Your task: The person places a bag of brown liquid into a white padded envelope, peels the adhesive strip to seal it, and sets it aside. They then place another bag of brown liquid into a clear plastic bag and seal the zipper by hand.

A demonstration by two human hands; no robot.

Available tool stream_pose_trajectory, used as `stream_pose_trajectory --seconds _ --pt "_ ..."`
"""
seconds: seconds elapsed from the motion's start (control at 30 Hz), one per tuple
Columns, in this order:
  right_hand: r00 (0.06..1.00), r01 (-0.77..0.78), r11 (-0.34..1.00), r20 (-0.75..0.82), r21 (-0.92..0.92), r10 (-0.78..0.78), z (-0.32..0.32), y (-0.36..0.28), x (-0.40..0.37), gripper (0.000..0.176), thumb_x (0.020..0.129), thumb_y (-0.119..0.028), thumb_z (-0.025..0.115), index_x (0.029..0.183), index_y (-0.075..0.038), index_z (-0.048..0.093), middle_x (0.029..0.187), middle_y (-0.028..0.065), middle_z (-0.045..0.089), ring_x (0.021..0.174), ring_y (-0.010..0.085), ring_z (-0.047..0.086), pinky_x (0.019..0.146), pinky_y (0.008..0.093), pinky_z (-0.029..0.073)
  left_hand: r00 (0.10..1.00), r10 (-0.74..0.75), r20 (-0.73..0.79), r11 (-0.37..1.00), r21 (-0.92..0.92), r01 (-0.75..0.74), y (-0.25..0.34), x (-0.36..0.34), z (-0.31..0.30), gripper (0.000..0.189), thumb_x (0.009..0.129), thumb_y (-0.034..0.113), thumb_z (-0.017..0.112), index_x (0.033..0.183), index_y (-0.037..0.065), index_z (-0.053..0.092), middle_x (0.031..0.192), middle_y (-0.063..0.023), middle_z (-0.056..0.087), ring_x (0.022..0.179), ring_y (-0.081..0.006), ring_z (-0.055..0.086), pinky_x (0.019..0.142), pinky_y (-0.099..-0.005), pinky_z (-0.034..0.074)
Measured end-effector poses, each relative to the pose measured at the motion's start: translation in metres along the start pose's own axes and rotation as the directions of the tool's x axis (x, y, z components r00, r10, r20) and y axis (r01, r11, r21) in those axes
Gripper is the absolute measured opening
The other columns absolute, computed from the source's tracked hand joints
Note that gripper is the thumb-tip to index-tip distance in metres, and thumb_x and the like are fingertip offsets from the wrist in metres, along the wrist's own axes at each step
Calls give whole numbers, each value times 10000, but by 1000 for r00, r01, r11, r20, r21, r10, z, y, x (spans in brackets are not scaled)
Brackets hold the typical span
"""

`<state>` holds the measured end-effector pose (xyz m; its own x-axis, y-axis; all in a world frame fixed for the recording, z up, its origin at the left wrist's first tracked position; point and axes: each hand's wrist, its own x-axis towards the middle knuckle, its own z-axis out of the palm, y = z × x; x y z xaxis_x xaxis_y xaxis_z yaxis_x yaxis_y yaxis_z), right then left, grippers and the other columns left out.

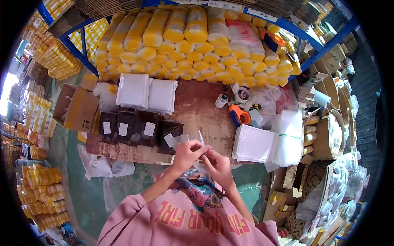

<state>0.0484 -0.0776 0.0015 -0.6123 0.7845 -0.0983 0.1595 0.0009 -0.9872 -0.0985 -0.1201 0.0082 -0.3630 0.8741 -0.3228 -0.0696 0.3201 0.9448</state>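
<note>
My left hand and my right hand meet above the table's front edge, fingers pinched together. Between them is a clear plastic bag, partly hidden by the fingers; part of it seems to hang below them. Just left of my left hand lies a dark packet with a white label. More dark labelled packets sit in a row farther left. To the right of my right hand is a stack of white flat packets, with clear plastic sleeves beside it.
White wrapped stacks stand behind the dark packets. An orange tape dispenser and a small bottle are at the back right. Yellow-and-white rolls are piled along the back. An open cardboard box stands at the left.
</note>
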Motion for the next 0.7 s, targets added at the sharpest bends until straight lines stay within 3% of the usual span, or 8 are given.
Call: stream_pose_trajectory --seconds 0.13,0.23,0.33,0.43,0.53,0.57,0.63,0.7 --pt "998 28 976 67 -215 -14 -6 -13 2 159 936 -90 563 951 60 614 671 130 630 565 116 575 537 267 461 1000 -6 11 994 -107 7 -13 1 -2 219 844 177 736 773 -15 660 682 -14 646 612 -51 573 535 -212 456" --pt "999 6 1000 -36 -4 -7 2 6 3 173 951 -103 543 948 61 599 659 138 627 536 137 571 519 284 454 997 23 73 982 -187 -9 -18 0 -9 212 848 176 734 776 -6 653 685 -6 637 608 -47 567 531 -207 449" --pt "998 -26 996 -52 -85 21 3 1 3 169 954 -103 545 924 59 581 652 123 619 585 98 583 531 277 462 994 10 109 972 -236 16 -32 0 -9 211 860 175 722 768 2 641 681 -3 627 603 -37 551 525 -201 436" --pt "997 -71 996 29 53 70 2 2 2 158 948 -105 564 910 48 571 679 98 636 621 83 590 558 265 476 994 -3 105 976 -216 25 -32 -1 -12 218 875 183 705 766 9 632 672 8 611 595 -28 530 520 -195 421" --pt "975 -38 998 222 43 27 -1 -1 2 141 934 -97 588 913 42 575 721 79 654 632 86 599 585 251 487 992 -10 122 984 -175 31 -22 -4 -20 238 891 195 684 755 11 623 668 11 603 596 -28 522 520 -200 420" --pt "949 -127 988 302 88 95 -3 -1 0 172 954 -127 568 938 43 586 788 66 671 717 76 611 662 247 496 990 3 138 989 -145 17 -22 -4 -22 239 894 199 681 759 10 624 669 12 604 598 -28 525 521 -201 421" --pt "933 -160 980 342 118 111 -4 -2 2 202 971 -154 549 977 44 587 837 38 660 785 58 588 703 237 479 985 28 170 996 -86 -13 -23 -3 -25 242 898 207 675 768 10 625 669 14 605 603 -30 532 523 -203 422" --pt "923 -216 959 358 184 139 -2 -1 2 229 984 -180 532 1015 40 588 880 8 642 832 45 564 728 226 459 974 7 228 988 -150 28 -18 -5 -29 232 900 204 672 778 11 627 669 16 606 608 -32 539 530 -206 427"
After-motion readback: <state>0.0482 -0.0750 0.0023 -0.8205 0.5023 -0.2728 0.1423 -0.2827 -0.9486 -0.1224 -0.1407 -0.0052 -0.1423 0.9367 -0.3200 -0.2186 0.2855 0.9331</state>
